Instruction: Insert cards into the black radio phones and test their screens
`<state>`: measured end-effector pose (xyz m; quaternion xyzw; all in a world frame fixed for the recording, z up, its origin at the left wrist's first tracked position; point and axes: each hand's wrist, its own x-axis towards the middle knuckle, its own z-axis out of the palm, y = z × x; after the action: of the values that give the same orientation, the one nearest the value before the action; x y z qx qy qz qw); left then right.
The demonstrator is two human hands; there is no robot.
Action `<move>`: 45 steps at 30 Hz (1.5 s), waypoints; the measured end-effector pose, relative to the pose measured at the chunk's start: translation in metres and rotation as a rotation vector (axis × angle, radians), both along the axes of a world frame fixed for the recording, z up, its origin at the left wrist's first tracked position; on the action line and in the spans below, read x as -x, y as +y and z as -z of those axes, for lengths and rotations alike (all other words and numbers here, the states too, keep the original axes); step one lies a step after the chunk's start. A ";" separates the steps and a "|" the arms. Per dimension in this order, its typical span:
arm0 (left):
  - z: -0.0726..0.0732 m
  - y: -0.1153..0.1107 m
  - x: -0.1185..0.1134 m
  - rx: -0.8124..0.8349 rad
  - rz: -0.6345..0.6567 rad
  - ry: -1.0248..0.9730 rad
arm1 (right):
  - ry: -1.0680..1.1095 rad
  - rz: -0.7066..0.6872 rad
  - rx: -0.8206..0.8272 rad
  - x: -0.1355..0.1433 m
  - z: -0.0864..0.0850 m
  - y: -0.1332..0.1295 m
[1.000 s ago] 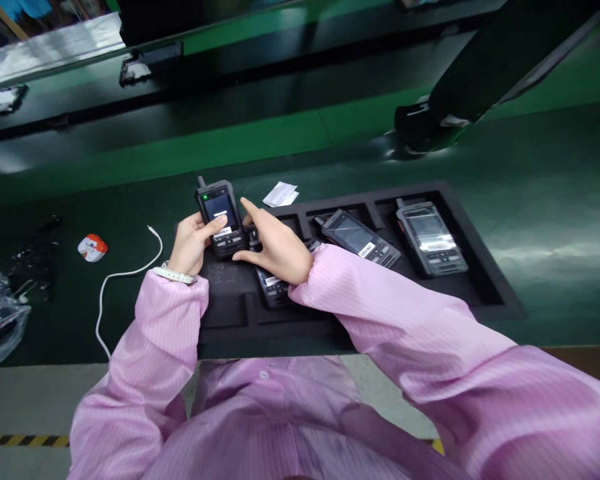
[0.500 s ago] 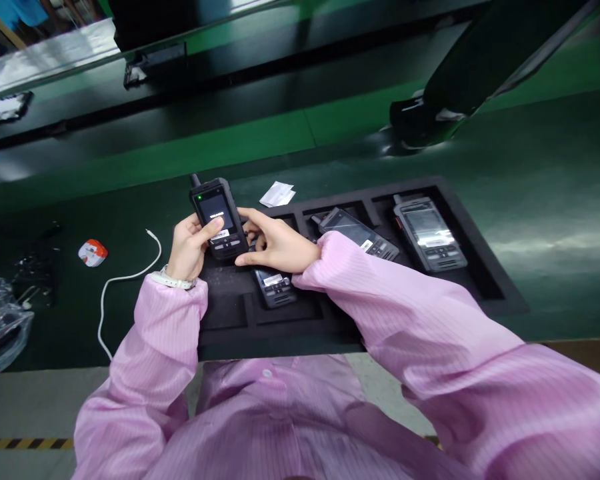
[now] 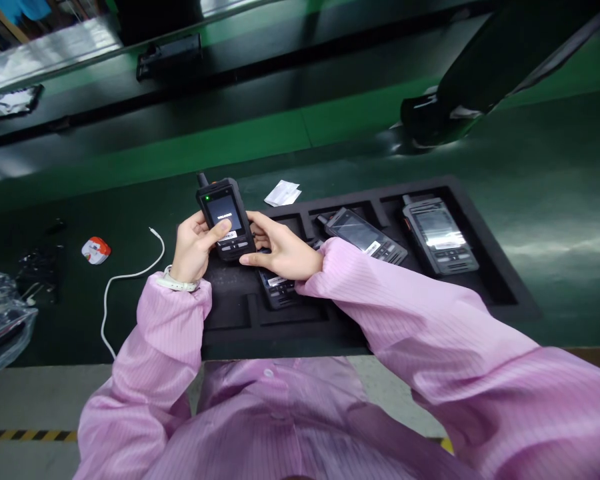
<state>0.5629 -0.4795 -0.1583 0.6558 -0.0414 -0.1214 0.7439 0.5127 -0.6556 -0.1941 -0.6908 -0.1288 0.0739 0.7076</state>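
Centre-left of frame, the left hand (image 3: 193, 249) is pinching a likely stiff, fragile-screened handheld radio (image 3: 221, 208), best held by its sides, the right hand's (image 3: 291, 253) grip being unclear

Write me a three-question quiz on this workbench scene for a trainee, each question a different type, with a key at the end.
1. True or false: a green light glows on the handheld device in the left hand.

2. Which colour is the cable lying on the table?
A) black
B) white
C) orange

3. Fill in the gap: the white band is worn on the person's ____ wrist.

Key: 1. True. 2. B. 3. left.
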 end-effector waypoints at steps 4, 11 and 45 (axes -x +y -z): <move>0.007 0.003 -0.001 -0.025 -0.023 -0.128 | -0.019 -0.011 0.011 0.000 -0.001 0.000; 0.007 0.002 0.004 -0.029 -0.041 -0.130 | 0.031 0.020 0.009 0.001 -0.014 0.003; 0.012 -0.006 0.017 0.107 0.126 0.096 | 0.131 0.136 0.139 0.019 -0.004 0.008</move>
<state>0.5459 -0.4856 -0.1699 0.6048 -0.0535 -0.1969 0.7698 0.4941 -0.6478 -0.1897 -0.7392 -0.0296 0.0793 0.6682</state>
